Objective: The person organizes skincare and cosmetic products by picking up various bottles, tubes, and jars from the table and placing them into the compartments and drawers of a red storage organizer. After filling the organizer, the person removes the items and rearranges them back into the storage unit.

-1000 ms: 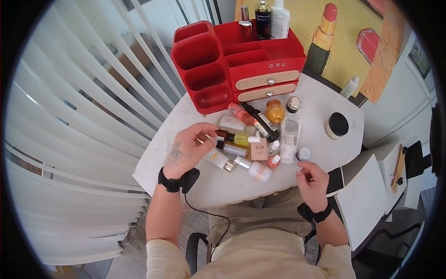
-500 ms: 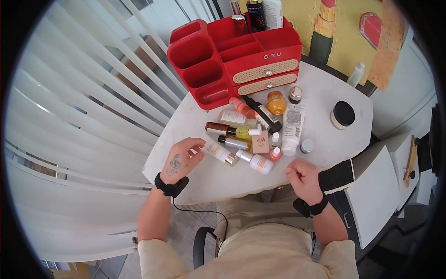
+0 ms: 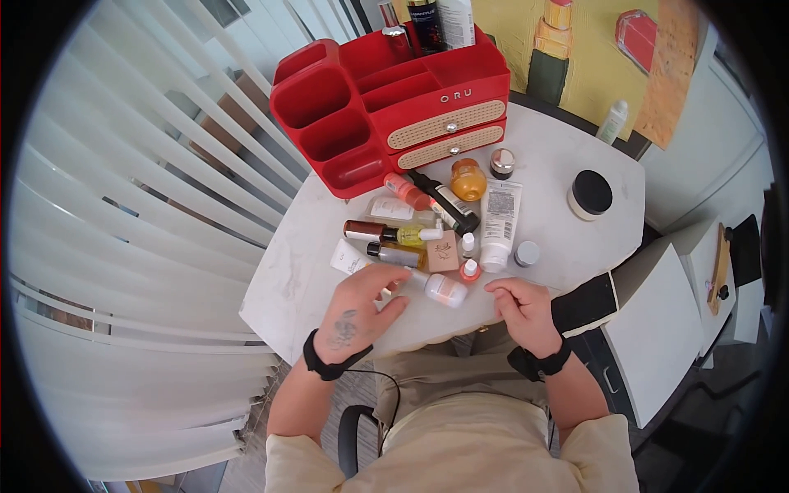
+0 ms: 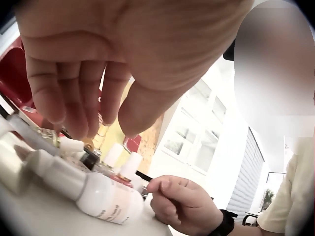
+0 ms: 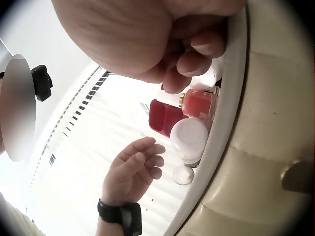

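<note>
My left hand [image 3: 357,308] hovers over the near side of the cosmetics, fingers relaxed and nothing in them. Below it in the left wrist view lies a white bottle with a pinkish label [image 4: 110,199]. A white tube [image 3: 348,258] is partly covered by the same hand. At the table's front edge my right hand [image 3: 526,315] rests loosely curled, holding nothing. Close to its fingertips stand a small coral bottle with a white cap [image 3: 469,271] and a grey-lidded jar [image 3: 527,254]. Behind are a pinkish-beige box [image 3: 442,252] and a brown-capped bottle with yellow liquid [image 3: 408,237].
A red organizer [image 3: 460,78] with two drawers stands at the back, bottles in its rear compartment. In front of it lie a black-capped bottle [image 3: 448,203], an orange jar [image 3: 468,181] and a white tube with printed text [image 3: 499,222]. A black-lidded jar [image 3: 591,195] sits at right.
My left hand withdrew from the brown-capped bottle toward the front, then moved right over the nearest bottles. The right hand shifted slightly left to the front edge. The head view also shifted.
</note>
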`<state>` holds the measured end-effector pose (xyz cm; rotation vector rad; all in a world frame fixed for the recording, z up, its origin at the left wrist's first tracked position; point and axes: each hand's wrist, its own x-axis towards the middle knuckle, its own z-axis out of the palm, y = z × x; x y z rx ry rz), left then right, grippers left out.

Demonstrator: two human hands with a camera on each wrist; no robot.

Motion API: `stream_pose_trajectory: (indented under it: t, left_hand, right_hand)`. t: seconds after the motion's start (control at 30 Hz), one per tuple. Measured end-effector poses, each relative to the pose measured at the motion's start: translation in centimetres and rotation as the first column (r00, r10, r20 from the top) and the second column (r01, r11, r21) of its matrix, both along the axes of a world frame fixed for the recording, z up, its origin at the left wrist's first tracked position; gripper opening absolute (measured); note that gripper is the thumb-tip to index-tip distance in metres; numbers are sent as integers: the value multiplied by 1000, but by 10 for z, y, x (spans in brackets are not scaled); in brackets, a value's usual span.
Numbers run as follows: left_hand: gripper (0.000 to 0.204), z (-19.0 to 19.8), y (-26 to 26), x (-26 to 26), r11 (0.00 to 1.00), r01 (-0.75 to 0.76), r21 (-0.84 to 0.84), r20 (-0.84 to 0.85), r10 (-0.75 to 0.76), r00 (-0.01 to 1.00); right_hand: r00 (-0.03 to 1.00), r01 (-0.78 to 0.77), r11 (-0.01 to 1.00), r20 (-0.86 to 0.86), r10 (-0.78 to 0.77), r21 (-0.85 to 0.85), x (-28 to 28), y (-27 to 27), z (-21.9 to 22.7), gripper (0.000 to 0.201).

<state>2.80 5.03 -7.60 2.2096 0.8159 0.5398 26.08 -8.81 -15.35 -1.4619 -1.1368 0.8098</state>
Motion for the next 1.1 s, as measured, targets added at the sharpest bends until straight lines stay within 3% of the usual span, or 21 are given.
stream_pose_trajectory:
  t: [0.07,0.13,0.17,0.27,0.43,0.5,0.57,0.6,0.67,0.7,0.73,0.8,0.87,0.93,1.1]
  left_hand:
    - [36,4,-3,18,1000,24,0,9,-24,1000]
    - [40,12,-10,39,995,74,71,-19,-73,997]
    - [43,10,-10,47,974,111,198,-9,-111,994]
    - [43,16,-17,70,951,140,276,-34,-136,990]
    - [30,-3,-14,86,954,155,256,-101,-133,986]
    - [20,-8,-12,88,925,160,344,-162,-110,981]
    - [16,-9,-12,88,930,154,333,-150,-109,983]
    - [13,-9,-12,88,935,140,325,-138,-99,985]
    - [13,-9,-11,87,940,143,309,-123,-110,986]
    - [13,-10,-10,86,945,146,293,-110,-118,987]
    - [13,-9,-9,84,943,137,303,-107,-109,988]
    - [12,-7,-9,82,953,171,250,-119,-145,982]
    - [12,1,-10,80,956,152,252,-100,-131,986]
    - [11,8,-10,77,972,185,144,-74,-176,982]
    - [14,10,-10,68,981,141,131,-41,-137,990]
  right_hand:
    - [999,21,998,36,-23,55,-1,1,-3,13]
    - [999,30,997,25,-32,68,-2,1,-2,12]
    - [999,32,996,13,-34,81,-2,1,-2,12]
    - [999,41,996,1,-41,79,-1,0,-4,13]
    - [998,57,993,-28,-54,105,0,-2,-2,12]
    - [998,59,993,-44,-55,103,0,-3,-4,12]
    - [966,114,991,-240,-94,70,0,-5,-9,16]
    - [967,114,991,-237,-95,70,3,-5,-10,16]
    - [902,381,889,109,-418,254,10,-2,-7,24]
    - [887,391,903,189,-421,178,19,-3,1,35]
    - [890,382,904,188,-416,189,25,-2,5,35]
    - [887,363,931,289,-360,44,34,3,12,41]
    - [884,336,941,328,-332,46,39,8,15,43]
    - [870,288,958,416,-265,8,42,11,16,44]
    - [854,302,953,443,-273,6,42,15,14,40]
